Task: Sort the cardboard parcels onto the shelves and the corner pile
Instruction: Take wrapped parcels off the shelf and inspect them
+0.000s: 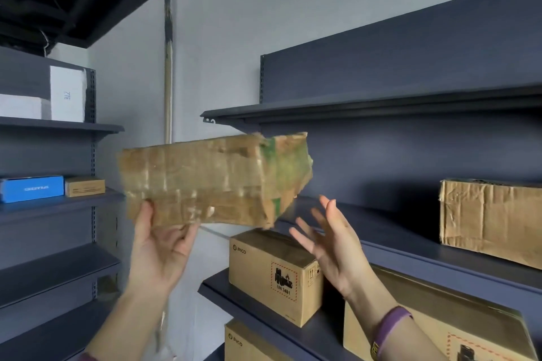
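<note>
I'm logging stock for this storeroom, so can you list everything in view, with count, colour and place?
Taped parcel: 1, worn brown with green print at one end, held up mid-frame.
PICO boxes: 3 at least partly visible, tan, on the lower right shelves.
Crumpled box: 1, brown, right middle shelf.
White boxes: 2, white, upper left shelf.
Blue box: 1, blue, left middle shelf.
Small box: 1, tan, beside the blue box.
Shelving: 2 units, dark blue, left and right walls.
Left hand: 1, gripping the taped parcel's lower edge.
Right hand: 1, open, apart from the parcel; purple band on the wrist.
</note>
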